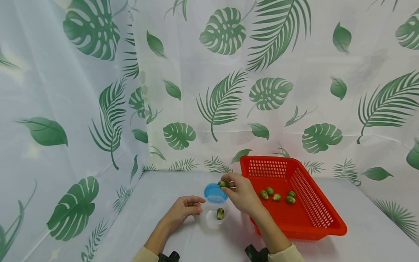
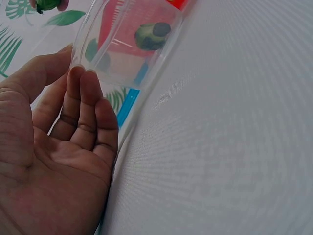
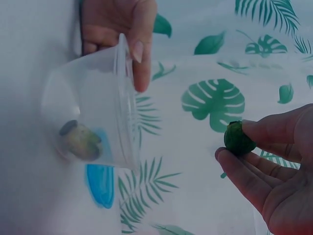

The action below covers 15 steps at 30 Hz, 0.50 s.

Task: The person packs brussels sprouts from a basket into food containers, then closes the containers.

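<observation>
My right hand (image 1: 242, 193) pinches a small green Brussels sprout (image 1: 222, 183) between thumb and fingertips, raised above and behind a clear plastic tub (image 1: 209, 222). The right wrist view shows this sprout (image 3: 238, 139) clear of the tub wall. On the tub's left side, my left hand (image 1: 183, 211) holds the rim, with thumb and fingertips at its edge (image 2: 78, 54). Inside the tub lies one Brussels sprout (image 1: 220, 213), its cut end visible in both wrist views. Just behind the tub is a blue lid (image 1: 216, 191).
To the right stands a red perforated plastic basket (image 1: 314, 222) with several Brussels sprouts (image 1: 276, 197) on its floor. A white cloth (image 1: 157, 189) covers the table. Leaf-printed sheets (image 1: 183, 109) hang behind and at the left.
</observation>
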### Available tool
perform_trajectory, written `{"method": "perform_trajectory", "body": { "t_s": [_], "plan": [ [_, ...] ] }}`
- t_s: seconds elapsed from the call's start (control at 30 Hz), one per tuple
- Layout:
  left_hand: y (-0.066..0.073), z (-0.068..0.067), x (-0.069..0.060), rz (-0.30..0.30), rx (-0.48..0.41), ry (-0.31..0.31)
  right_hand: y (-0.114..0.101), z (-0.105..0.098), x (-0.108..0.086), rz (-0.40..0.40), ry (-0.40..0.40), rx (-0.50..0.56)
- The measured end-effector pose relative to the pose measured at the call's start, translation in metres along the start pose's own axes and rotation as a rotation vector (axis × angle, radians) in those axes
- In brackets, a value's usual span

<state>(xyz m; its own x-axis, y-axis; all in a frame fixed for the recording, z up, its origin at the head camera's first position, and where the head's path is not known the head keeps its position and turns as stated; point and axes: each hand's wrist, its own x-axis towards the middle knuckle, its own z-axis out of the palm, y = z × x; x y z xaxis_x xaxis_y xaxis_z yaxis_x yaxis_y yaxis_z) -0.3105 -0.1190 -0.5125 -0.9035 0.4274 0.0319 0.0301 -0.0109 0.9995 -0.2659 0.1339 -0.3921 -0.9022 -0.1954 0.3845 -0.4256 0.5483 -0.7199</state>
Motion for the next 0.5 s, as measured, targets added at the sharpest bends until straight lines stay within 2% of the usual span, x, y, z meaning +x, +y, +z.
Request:
{"method": "perform_trajectory", "body": {
  "t_s": [0.23,0.5],
  "plan": [
    [0.002,0.0,0.0,0.003,0.013,-0.005,0.004,0.005,0.0,-0.01,-0.019,-0.029],
    [-0.001,0.0,0.0,0.007,0.007,-0.004,0.007,0.015,0.0,-0.03,-0.079,-0.139]
  ]
}}
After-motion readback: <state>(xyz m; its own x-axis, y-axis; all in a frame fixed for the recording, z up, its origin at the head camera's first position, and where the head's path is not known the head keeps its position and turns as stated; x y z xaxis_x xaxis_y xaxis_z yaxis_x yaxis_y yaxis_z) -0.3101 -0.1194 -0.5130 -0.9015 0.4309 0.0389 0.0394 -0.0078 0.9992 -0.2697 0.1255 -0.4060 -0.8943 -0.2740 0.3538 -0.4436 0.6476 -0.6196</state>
